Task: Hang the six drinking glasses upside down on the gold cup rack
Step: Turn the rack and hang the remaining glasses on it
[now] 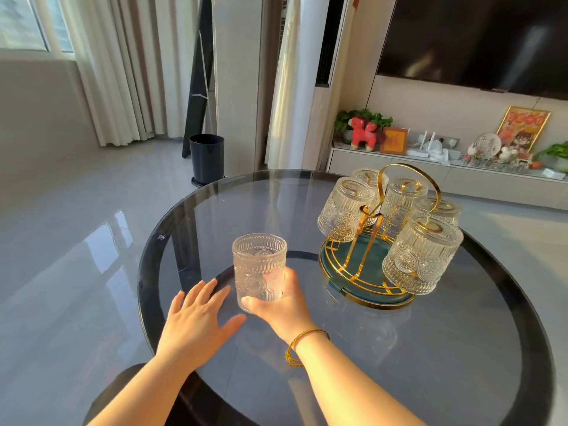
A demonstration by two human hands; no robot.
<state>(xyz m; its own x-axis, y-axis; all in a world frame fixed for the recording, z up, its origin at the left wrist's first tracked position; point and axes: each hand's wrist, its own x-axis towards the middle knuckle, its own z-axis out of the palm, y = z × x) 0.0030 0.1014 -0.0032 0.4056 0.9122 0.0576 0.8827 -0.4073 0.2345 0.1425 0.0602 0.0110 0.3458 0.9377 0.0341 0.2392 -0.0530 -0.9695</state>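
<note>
An embossed clear drinking glass [259,265] stands upright, mouth up, near the table's front left. My right hand [281,309] is wrapped around its lower part from the right. My left hand [196,318] lies flat on the glass table just left of it, fingers spread, holding nothing. To the right stands the gold cup rack [368,272] with a looped handle and a teal base. Several matching glasses hang on it upside down, the nearest [422,259] at its front right, another [345,210] at its left.
The round smoked-glass table [430,348] has a dark rim [144,272]. Beyond it are a dark bin [206,158] on the grey floor, curtains, a low TV cabinet [399,167] with ornaments, and a wall television [479,41].
</note>
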